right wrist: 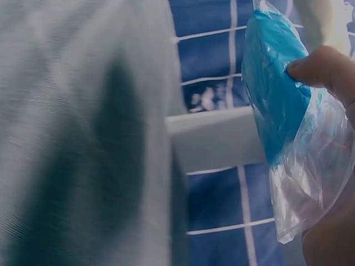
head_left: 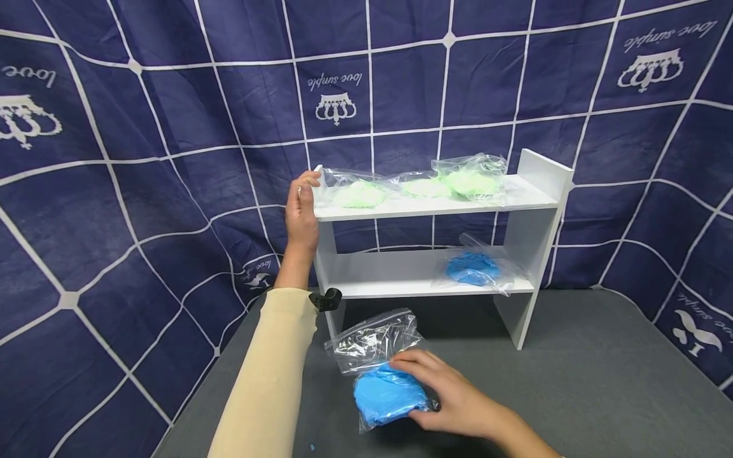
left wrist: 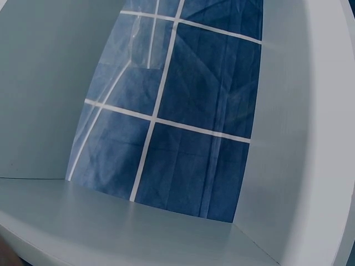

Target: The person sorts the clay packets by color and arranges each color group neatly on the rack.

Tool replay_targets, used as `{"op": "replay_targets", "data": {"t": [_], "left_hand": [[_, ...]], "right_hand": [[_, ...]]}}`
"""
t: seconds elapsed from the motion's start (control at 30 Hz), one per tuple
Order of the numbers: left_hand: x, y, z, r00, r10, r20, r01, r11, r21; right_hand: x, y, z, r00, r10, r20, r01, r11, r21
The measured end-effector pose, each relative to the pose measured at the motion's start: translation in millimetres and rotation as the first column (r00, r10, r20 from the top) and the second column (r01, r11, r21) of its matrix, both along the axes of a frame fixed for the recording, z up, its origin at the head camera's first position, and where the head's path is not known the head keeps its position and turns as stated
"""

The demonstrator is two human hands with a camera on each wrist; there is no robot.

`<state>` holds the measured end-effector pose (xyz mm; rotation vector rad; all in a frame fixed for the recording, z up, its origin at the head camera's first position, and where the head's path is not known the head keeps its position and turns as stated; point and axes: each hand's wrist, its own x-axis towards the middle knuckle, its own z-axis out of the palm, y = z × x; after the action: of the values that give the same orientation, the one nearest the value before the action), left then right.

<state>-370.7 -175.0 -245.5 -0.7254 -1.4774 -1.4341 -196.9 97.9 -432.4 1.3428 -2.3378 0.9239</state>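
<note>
My right hand (head_left: 452,397) pinches a clear zip bag (head_left: 375,340) holding a soft bright-blue filling (head_left: 389,394), its kind unclear. The bag is above the grey tabletop, in front of the white shelf (head_left: 366,213). In the right wrist view, the thumb presses the blue part of the bag (right wrist: 274,83), and the clear end hangs down. My left hand (head_left: 301,219) grips the upper edge of the shelf's left side panel, fingers bent over it. The left wrist view shows the shelf's inner boards (left wrist: 150,227); almost none of that hand is visible there.
Clear bags with pale green filling (head_left: 361,194) lie along the top board, more of them (head_left: 469,181) toward the right. On the lower board, at the right, rests another bag with blue filling (head_left: 474,268). A navy gridded curtain (head_left: 172,114) hangs behind the grey tabletop (head_left: 607,381).
</note>
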Motion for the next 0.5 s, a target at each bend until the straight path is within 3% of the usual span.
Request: {"op": "replay_targets", "data": {"t": [0.3, 0.5], "left_hand": [[-0.7, 1, 0.9, 1.0, -0.007, -0.003, 0.007, 1.0, 0.008], [0.1, 3, 1.7, 1.0, -0.015, -0.002, 0.015, 1.0, 0.026]], "right_hand": [[-11.0, 13, 47.0, 0.989, -0.051, -0.139, 0.042, 0.997, -0.068], [-25.2, 15, 73.0, 0.98, -0.093, -0.176, 0.078, 0.993, -0.092]]}}
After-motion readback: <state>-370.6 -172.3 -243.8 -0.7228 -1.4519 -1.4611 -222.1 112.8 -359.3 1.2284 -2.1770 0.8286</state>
